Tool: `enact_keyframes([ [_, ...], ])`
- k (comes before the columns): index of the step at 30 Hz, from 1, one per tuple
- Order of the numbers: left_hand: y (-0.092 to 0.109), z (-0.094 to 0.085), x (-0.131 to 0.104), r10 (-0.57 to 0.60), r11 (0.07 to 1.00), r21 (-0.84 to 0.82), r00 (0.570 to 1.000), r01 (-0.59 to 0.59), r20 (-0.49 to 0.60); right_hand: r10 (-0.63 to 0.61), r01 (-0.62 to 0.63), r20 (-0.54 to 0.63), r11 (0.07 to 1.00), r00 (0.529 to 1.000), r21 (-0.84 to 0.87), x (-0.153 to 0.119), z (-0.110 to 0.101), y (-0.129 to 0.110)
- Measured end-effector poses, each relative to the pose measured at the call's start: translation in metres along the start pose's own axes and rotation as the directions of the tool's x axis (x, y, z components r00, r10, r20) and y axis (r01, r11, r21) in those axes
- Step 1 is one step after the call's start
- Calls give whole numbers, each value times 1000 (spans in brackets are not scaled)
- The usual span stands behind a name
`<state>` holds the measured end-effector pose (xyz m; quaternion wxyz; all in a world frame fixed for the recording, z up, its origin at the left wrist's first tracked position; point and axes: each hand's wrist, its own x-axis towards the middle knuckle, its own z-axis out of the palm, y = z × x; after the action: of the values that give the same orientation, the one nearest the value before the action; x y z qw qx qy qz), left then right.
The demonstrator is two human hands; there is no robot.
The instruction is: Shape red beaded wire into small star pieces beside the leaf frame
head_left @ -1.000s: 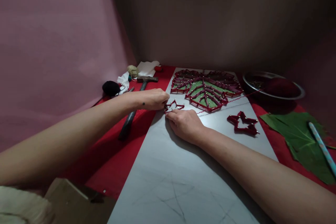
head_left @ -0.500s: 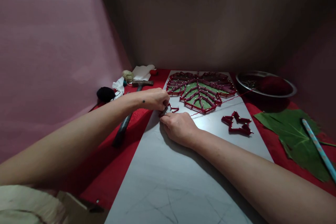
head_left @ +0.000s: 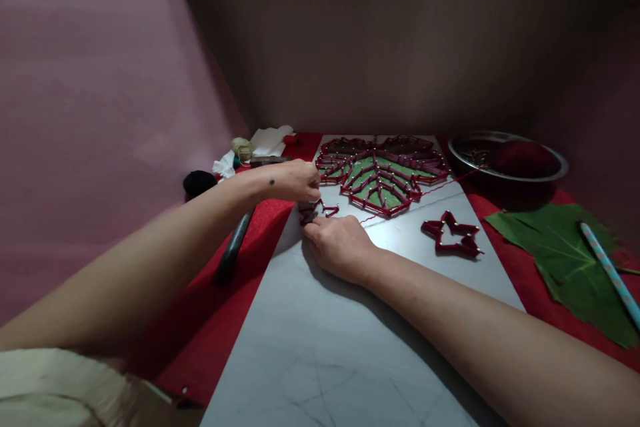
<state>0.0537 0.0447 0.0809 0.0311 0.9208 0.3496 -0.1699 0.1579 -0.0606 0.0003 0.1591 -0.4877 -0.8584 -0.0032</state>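
Observation:
Over the far left edge of the white marble-patterned board, my left hand is closed, fingertips pinched together and pointing down; what they grip is too small to see. Below it, a small nail outline wound with dark red yarn is partly hidden. My right hand rests on the board just in front of this outline, fingers closed close to its nails. A thin red yarn strand runs from the steel bowl past the large leaf design to behind my right hand.
A nail-and-yarn leaf design fills the board's far end, with a red yarn star nearer. Left lie a hammer, black yarn ball and pale yarn ball. Right are a green leaf and light-blue pen.
My left hand has risen slightly away from the right hand, uncovering more of the small yarn outline. The right hand stays almost where it was.

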Motion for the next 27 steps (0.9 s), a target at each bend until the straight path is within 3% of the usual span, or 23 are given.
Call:
enact_keyframes([
  [3, 1, -1, 4, -88, 995, -56, 995, 85, -51, -1, 1, 1, 1000, 1000, 0, 0, 1, 0],
  [11, 5, 19, 20, -129, 992, -3, 989, 130, -78, 5, -4, 25, 1000, 1000, -27, 1, 1, -2],
  [14, 0, 11, 6, -96, 993, -86, 988, 86, -121, 1, 0, 13, 1000, 1000, -30, 0, 0, -1],
  [16, -3, 6, -14, -175, 979, -156, 933, 131, -314, -1, 1, 16, 1000, 1000, -22, -1, 0, 1],
  [18, -4, 6, -38, -231, 957, -250, 903, 144, -363, 2, -2, 24, 1000, 1000, -15, -2, 0, 2],
  [20, -1, 15, -57, -200, 935, -335, 951, 114, -236, 12, -12, 25, 1000, 1000, -10, -3, 0, 3],
  [22, 4, 31, -68, -176, 929, -358, 965, 96, -196, 23, -23, 18, 1000, 1000, -10, -3, 1, 3],
  [27, 12, 66, -63, -192, 910, -412, 919, 36, -345, 38, -38, 3, 999, 999, -16, -7, 0, 3],
])
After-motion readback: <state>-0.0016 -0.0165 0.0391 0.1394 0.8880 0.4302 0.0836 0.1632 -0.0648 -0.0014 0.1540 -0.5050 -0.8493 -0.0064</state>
